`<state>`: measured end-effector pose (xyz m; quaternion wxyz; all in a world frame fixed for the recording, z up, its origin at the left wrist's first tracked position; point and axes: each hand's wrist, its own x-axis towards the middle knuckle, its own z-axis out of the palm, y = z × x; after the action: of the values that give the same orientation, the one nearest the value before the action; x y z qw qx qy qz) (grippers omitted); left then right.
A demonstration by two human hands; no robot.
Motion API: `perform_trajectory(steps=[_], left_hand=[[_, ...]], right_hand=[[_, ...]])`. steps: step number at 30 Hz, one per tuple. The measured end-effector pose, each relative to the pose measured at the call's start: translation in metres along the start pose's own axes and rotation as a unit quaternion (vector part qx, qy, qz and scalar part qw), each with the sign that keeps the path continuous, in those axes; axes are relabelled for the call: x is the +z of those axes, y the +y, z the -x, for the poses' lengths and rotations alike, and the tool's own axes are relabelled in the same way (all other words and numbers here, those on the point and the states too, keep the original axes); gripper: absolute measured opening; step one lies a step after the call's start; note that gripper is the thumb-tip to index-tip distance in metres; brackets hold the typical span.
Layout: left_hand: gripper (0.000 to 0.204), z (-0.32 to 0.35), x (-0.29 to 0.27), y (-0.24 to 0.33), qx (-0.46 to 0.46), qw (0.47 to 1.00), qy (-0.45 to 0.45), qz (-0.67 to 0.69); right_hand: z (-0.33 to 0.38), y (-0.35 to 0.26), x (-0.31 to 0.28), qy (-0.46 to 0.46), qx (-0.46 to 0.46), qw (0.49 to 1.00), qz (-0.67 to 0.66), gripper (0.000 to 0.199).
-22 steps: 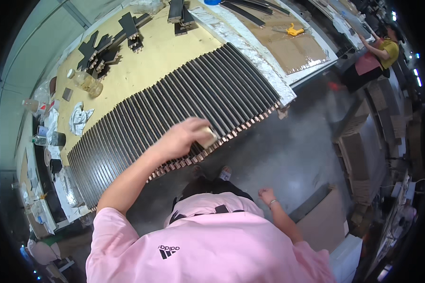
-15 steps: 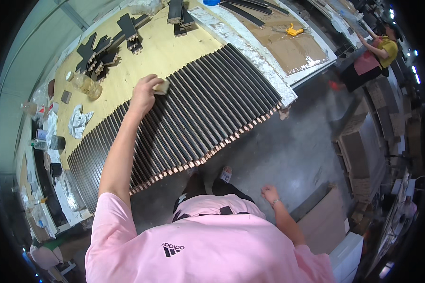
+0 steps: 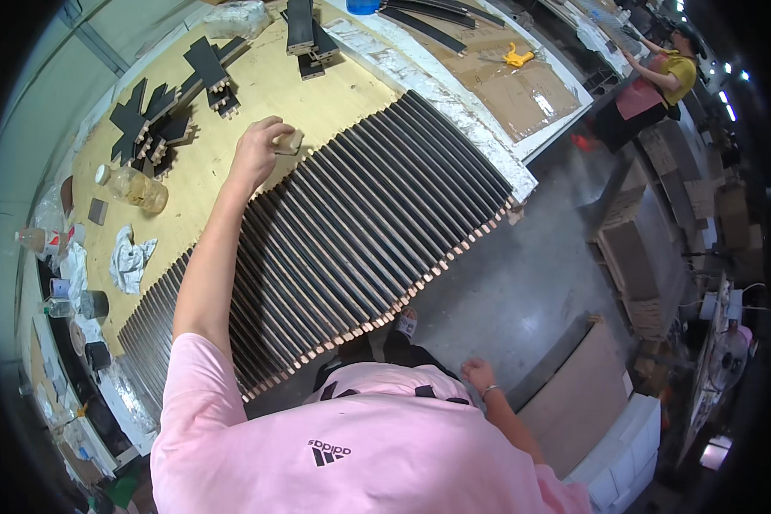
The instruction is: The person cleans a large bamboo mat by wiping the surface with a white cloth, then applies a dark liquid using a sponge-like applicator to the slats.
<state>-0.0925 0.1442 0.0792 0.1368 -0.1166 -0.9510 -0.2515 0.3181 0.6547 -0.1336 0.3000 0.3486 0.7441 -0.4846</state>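
Where dark slats point(image 3: 351, 231) cover the plywood table point(image 3: 334, 94), left hand point(image 3: 257, 154) fingers grasping small block point(image 3: 289, 142), concrete floor point(image 3: 522, 283)

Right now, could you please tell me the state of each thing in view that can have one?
Left hand: closed around a small tan block, at the slats' far edge.
Right hand: empty, hanging by the hip.
Dark slats: laid side by side in a row.
Plastic bottle: lying on its side.

A workshop: long plywood workbench point(image 3: 334, 94) carrying rows of dark slats point(image 3: 351, 231), concrete floor point(image 3: 505, 291), stacked boards point(image 3: 634, 265) at three o'clock.
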Motion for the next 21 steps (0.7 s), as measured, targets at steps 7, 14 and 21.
perform_trajectory(steps=[7, 14, 21], left_hand=[[0.053, -0.009, 0.001, 0.028, 0.066, 0.991, -0.11, 0.037], [0.049, 0.008, 0.003, 0.066, 0.144, 0.972, -0.15, 0.105], [0.048, -0.018, 0.009, 0.015, 0.075, 0.996, -0.033, 0.023]], right_hand=[[0.005, -0.023, 0.006, 0.006, 0.026, 0.999, -0.026, 0.01], [0.003, -0.028, 0.0, 0.031, 0.035, 0.999, -0.017, 0.011], [0.011, -0.038, 0.002, 0.029, 0.027, 0.999, 0.011, 0.014]])
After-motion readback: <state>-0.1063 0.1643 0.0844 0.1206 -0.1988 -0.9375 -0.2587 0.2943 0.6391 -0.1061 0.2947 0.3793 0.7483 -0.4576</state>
